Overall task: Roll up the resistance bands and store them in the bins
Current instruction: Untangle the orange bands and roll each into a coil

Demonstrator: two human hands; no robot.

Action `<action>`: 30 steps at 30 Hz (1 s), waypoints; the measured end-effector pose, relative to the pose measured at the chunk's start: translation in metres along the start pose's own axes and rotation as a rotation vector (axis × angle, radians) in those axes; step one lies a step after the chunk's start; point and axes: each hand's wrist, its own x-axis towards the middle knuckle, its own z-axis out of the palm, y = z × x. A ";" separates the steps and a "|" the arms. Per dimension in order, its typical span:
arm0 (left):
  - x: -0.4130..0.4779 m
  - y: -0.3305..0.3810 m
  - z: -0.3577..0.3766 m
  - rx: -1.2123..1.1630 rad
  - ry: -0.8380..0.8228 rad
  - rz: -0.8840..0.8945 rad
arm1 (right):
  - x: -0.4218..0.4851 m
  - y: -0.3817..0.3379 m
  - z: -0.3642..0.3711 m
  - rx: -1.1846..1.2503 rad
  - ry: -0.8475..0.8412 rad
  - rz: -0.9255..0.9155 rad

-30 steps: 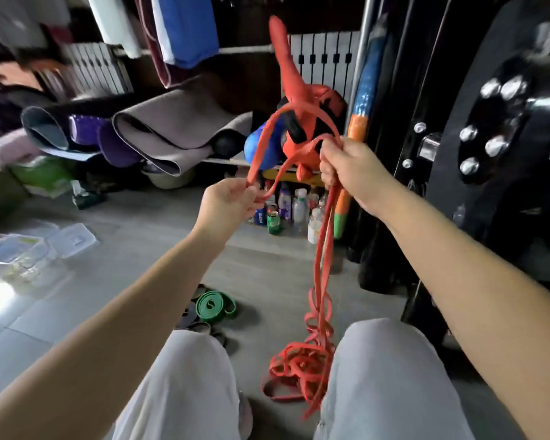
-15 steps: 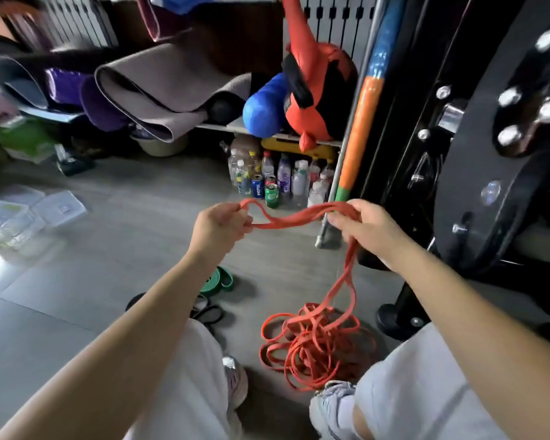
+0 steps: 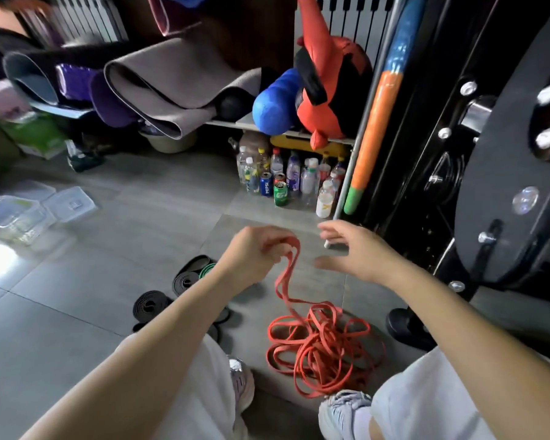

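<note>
A person looks down past both bare forearms at a grey tiled floor. The left hand is closed around the folded upper end of a long red-orange resistance band, with a few strands pinched together in its curled fingers. From there the band hangs in a narrow loop and ends in a loose, tangled heap on the floor between the person's two pale shoes. The right hand hovers just beside the hanging strands without touching them. Its fingers are spread wide and hold nothing.

Left of the heap, partly hidden behind the left forearm, lie rolled black bands and a coiled green band. Further off, toward the left side of the floor, stand clear plastic bins with a loose lid beside them.

The band looks light, thin, flat and very floppy. It likely stretches and springs back, so loops may snag on each other and a coil may unwind if let go. The best hold is probably the end already in the left hand, with the right hand taking the strands just below to feed them flat. Judging from the heap, rolling has barely begun, and the bins are well apart from it.
</note>
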 end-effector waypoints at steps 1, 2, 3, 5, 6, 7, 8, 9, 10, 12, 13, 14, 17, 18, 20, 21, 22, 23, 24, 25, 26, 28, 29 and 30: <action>-0.001 0.003 0.004 -0.038 -0.022 0.016 | -0.002 -0.004 0.006 0.105 -0.017 -0.062; -0.003 0.008 0.007 -0.105 -0.035 0.029 | -0.003 -0.006 0.012 0.150 -0.025 -0.118; -0.005 0.013 0.009 -0.185 -0.037 0.047 | -0.004 -0.007 0.017 0.180 -0.016 -0.154; -0.006 0.019 0.011 -0.329 -0.022 0.071 | -0.003 -0.006 0.023 0.254 0.035 -0.171; -0.007 0.021 0.011 -0.388 -0.012 0.064 | -0.003 -0.005 0.023 0.305 0.057 -0.163; -0.008 0.022 0.011 -0.461 0.002 0.035 | -0.003 -0.005 0.022 0.363 0.064 -0.146; -0.009 0.022 0.010 -0.532 0.012 0.000 | -0.004 -0.007 0.020 0.414 0.068 -0.141; -0.009 0.023 0.009 -0.592 0.019 -0.028 | -0.004 -0.007 0.017 0.445 0.081 -0.136; -0.009 0.024 0.007 -0.644 0.025 -0.052 | -0.006 -0.008 0.014 0.469 0.095 -0.135; -0.009 0.024 0.004 -0.745 0.016 -0.097 | -0.009 -0.008 0.010 0.472 0.118 -0.149; -0.009 0.025 0.003 -0.755 0.002 -0.122 | -0.011 -0.007 0.008 0.460 0.128 -0.153; -0.009 0.025 0.003 -0.694 -0.009 -0.145 | -0.012 -0.007 0.006 0.443 0.143 -0.149; -0.009 0.019 0.006 0.006 -0.046 -0.119 | -0.016 0.001 0.001 0.225 0.190 -0.127; -0.010 0.019 0.009 0.233 -0.075 -0.066 | -0.017 0.004 0.001 0.102 0.169 -0.122; -0.014 0.020 0.016 0.464 -0.105 0.055 | -0.018 0.008 0.004 -0.139 0.097 -0.118; -0.016 0.021 0.020 0.521 -0.111 0.105 | -0.019 0.009 0.006 -0.214 0.066 -0.117; -0.016 0.023 0.025 0.575 -0.136 0.135 | -0.019 0.008 0.008 -0.254 0.041 -0.121; -0.016 0.024 0.030 0.632 -0.173 0.142 | -0.019 0.007 0.009 -0.262 0.018 -0.131; -0.015 0.024 0.034 0.684 -0.207 0.135 | -0.019 0.007 0.010 -0.256 0.006 -0.146; -0.014 0.026 0.036 0.716 -0.221 0.124 | -0.019 0.007 0.010 -0.239 0.005 -0.159; -0.013 0.026 0.038 0.712 -0.207 0.106 | -0.019 0.007 0.009 -0.207 0.007 -0.158; -0.012 0.027 0.038 0.611 -0.155 0.063 | -0.020 0.008 0.008 -0.094 0.022 -0.149; -0.012 0.029 0.038 0.551 -0.137 0.042 | -0.021 0.008 0.007 -0.034 0.032 -0.148; -0.012 0.031 0.037 0.494 -0.121 0.026 | -0.021 0.007 0.007 0.024 0.037 -0.146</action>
